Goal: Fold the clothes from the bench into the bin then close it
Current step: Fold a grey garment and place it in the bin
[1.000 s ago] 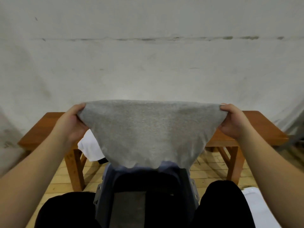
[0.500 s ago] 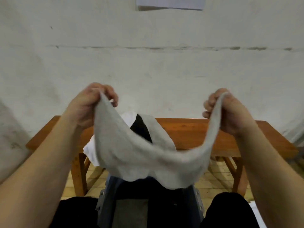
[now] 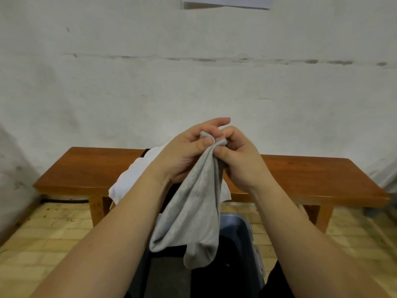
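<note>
A grey garment (image 3: 193,214) hangs doubled over in front of me, its two top corners brought together. My left hand (image 3: 182,155) and my right hand (image 3: 238,162) meet above the bench and both pinch those corners. The cloth's lower end dangles over the open blue-grey bin (image 3: 242,235) on the floor between my knees. White and black clothes (image 3: 131,179) lie piled on the wooden bench (image 3: 300,179) behind my hands, mostly hidden by my left arm.
A whitewashed wall stands right behind the bench. The floor is pale brick. A sheet of paper (image 3: 225,2) is stuck on the wall at the top. My dark trousers (image 3: 277,282) flank the bin.
My hands were wide apart with the grey garment stretched flat between them. They rose, then came together, folding the garment in half so it hangs down.
</note>
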Demonstrator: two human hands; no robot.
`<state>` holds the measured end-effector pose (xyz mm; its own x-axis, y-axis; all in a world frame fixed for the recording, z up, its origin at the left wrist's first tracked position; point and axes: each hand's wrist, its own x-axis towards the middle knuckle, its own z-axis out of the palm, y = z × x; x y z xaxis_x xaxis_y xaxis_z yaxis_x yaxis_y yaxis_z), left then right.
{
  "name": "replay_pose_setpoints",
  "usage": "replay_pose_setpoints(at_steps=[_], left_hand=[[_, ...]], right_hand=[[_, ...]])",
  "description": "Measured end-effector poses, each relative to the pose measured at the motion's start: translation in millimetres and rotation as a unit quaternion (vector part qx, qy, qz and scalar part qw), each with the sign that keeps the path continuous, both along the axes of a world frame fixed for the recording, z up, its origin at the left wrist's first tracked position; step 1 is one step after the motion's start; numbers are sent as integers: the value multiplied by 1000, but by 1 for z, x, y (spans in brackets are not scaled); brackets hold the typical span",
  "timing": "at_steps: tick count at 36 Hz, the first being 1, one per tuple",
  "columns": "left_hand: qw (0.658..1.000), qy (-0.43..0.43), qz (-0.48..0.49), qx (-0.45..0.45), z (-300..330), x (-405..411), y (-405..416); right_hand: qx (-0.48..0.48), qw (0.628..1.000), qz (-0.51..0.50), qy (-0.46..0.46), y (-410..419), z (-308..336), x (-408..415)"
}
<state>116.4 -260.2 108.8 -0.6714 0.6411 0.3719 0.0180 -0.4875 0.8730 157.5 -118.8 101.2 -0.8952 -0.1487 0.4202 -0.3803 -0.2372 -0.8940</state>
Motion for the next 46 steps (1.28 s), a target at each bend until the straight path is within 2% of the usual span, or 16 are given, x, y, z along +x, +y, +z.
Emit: replay_pose_setpoints(at_steps=[5, 9, 12, 17, 19, 21, 23, 25, 26, 28, 29, 30, 35, 39, 43, 46], left_hand=[[993, -32, 12, -109, -2, -7, -6], [980, -32, -12, -195, -5, -12, -12], [972, -35, -16, -232, -5, -15, -18], [955, -6, 95, -282, -5, -12, -22], [938, -6, 176, -299, -5, -8, -26], [925, -5, 204, -321, -10, -5, -35], [894, 31, 161, -417, -18, 0, -48], [837, 90, 95, -531, -26, 8, -57], [800, 128, 94, -579, -33, 9, -60], [710, 204, 167, -653, -42, 5, -66], [684, 212, 209, -666, -41, 3, -68], [682, 203, 246, -658, -40, 0, -71], [793, 113, 349, -486, -20, -8, -68], [869, 34, 352, -347, -8, -18, -62], [914, -15, 320, -249, -5, -34, -58], [924, -21, 305, -230, -4, -43, -52]], right_hand=[[47, 999, 4, 14, 7, -2, -4], [94, 994, 59, 6, 12, 4, -5], [151, 988, 42, 0, 16, 9, -4], [207, 978, -24, 5, 22, 12, -6], [205, 977, -62, 11, 24, 11, -10], [195, 976, -97, 14, 28, 12, -15], [187, 974, -126, 11, 34, 11, -17], [184, 971, -151, 8, 42, 11, -19], [184, 970, -159, 4, 47, 10, -20], [192, 967, -169, -3, 55, 10, -20], [194, 965, -176, -6, 60, 10, -19], [197, 963, -186, -10, 65, 10, -19], [232, 949, -211, -30, 92, 9, -14], [263, 941, -204, -55, 112, 8, -11], [290, 937, -178, -75, 124, 5, -15], [354, 915, -146, -125, 129, 1, -17]])
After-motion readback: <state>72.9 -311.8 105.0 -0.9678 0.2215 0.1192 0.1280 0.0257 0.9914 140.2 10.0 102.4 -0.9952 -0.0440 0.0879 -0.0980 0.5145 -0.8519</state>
